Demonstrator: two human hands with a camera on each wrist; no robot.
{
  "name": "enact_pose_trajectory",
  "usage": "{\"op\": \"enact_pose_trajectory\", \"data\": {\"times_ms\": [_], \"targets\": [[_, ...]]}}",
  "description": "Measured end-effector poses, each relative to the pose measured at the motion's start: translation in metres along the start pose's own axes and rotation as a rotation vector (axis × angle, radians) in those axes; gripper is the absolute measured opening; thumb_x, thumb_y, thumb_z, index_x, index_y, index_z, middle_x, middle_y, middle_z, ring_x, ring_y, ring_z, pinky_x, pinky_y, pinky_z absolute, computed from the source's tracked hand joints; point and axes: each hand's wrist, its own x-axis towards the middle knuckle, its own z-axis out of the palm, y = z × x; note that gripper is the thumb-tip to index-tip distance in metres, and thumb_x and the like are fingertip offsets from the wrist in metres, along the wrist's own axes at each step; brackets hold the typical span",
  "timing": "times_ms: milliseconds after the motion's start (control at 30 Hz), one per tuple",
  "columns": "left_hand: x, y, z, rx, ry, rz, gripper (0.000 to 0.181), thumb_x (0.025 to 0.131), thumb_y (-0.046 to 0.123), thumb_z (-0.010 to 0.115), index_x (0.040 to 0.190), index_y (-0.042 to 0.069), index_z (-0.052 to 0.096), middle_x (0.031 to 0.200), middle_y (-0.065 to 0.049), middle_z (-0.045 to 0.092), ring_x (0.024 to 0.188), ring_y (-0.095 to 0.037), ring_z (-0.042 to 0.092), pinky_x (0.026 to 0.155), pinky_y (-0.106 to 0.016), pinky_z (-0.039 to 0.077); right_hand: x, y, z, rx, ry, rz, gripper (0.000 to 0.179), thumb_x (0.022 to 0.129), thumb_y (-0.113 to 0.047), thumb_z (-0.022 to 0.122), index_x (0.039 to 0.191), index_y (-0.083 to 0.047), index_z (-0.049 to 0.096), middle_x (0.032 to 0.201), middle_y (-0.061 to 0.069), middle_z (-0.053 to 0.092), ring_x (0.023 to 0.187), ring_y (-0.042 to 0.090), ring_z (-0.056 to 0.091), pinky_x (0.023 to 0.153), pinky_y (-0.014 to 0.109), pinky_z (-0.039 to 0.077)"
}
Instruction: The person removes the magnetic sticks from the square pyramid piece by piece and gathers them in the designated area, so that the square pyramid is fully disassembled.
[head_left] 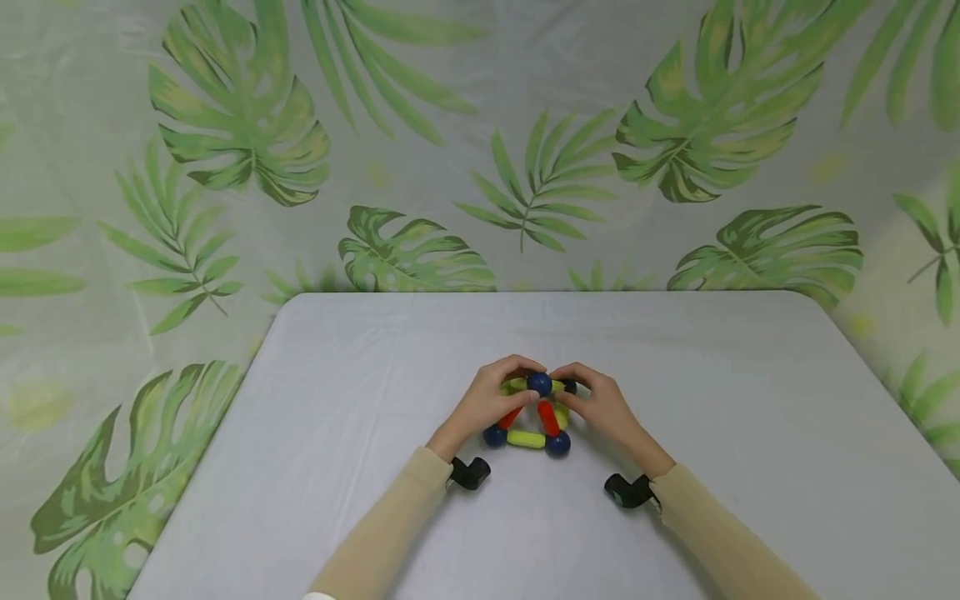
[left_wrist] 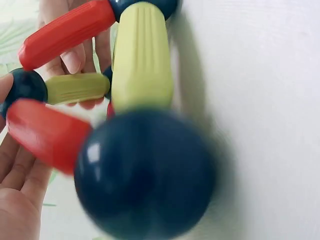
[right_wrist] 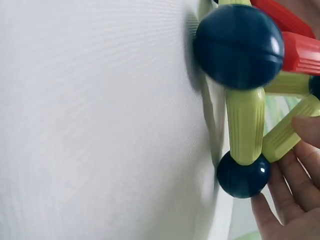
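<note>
A frame of magnetic rods and balls stands on the white table, with its lower blue balls, such as the front right ball, near the surface. Two red rods slope up toward a top blue ball. My left hand pinches that top ball between thumb and fingers. The right hand has thumb and fingers about a yellow-green rod beside the top ball. Along the front base lies another yellow-green rod. A blurred blue ball looms close in the left wrist view. The frame's back is partly hidden by the hands.
The white table has rounded far corners. Behind it hangs a leaf-patterned cloth. Black wrist cameras are strapped at the left wrist and the right wrist, close to the tabletop.
</note>
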Motion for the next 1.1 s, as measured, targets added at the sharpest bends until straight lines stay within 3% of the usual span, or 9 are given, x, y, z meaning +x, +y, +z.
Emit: {"op": "enact_pose_trajectory", "data": {"times_ms": [333, 533, 767, 900, 1100], "targets": [[0.004, -0.003, -0.001, 0.106, 0.081, 0.062, 0.031, 0.091, 0.01, 0.066, 0.12, 0.003, 0.06, 0.116, -0.008, 0.062, 0.109, -0.02, 0.057, 0.097, -0.039, 0.044, -0.009, -0.003, 0.002, -0.033, 0.042, 0.0, 0.02, 0.085, -0.006, 0.072, 0.101, -0.001, 0.062, 0.094, 0.009, 0.065, 0.087, 0.026, 0.062, 0.083, 0.046, 0.051], [0.006, -0.002, 0.001, 0.177, 0.072, 0.067, 0.035, 0.087, 0.014, 0.071, 0.119, 0.004, 0.06, 0.115, -0.006, 0.062, 0.108, -0.017, 0.057, 0.094, -0.037, 0.046, -0.015, -0.007, 0.008, -0.026, 0.077, 0.005, 0.02, 0.084, -0.005, 0.073, 0.1, -0.001, 0.063, 0.09, 0.006, 0.063, 0.082, 0.022, 0.06, 0.078, 0.04, 0.053], [0.007, 0.001, 0.002, 0.205, 0.045, 0.055, 0.034, 0.093, 0.018, 0.065, 0.124, 0.005, 0.059, 0.121, -0.006, 0.061, 0.113, -0.017, 0.055, 0.091, -0.043, 0.047, -0.023, -0.016, 0.02, -0.001, 0.141, 0.087, 0.021, 0.084, -0.005, 0.072, 0.1, 0.001, 0.061, 0.088, 0.007, 0.062, 0.081, 0.021, 0.058, 0.071, 0.026, 0.051], [0.007, 0.002, 0.003, 0.195, 0.036, 0.071, 0.033, 0.092, 0.015, 0.065, 0.122, 0.004, 0.06, 0.12, -0.008, 0.062, 0.112, -0.019, 0.056, 0.092, -0.048, 0.047, -0.027, -0.02, 0.025, 0.0, 0.177, 0.106, 0.02, 0.083, -0.003, 0.073, 0.099, 0.0, 0.061, 0.086, 0.007, 0.061, 0.081, 0.02, 0.057, 0.07, 0.026, 0.051], [0.004, 0.003, 0.003, 0.179, 0.048, 0.086, 0.031, 0.092, 0.015, 0.066, 0.121, 0.005, 0.061, 0.117, -0.007, 0.063, 0.107, -0.017, 0.059, 0.088, -0.037, 0.049, -0.038, -0.03, 0.027, -0.018, 0.134, 0.052, 0.022, 0.079, 0.001, 0.075, 0.096, -0.001, 0.061, 0.085, 0.004, 0.061, 0.08, 0.02, 0.059, 0.07, 0.032, 0.053]]}}
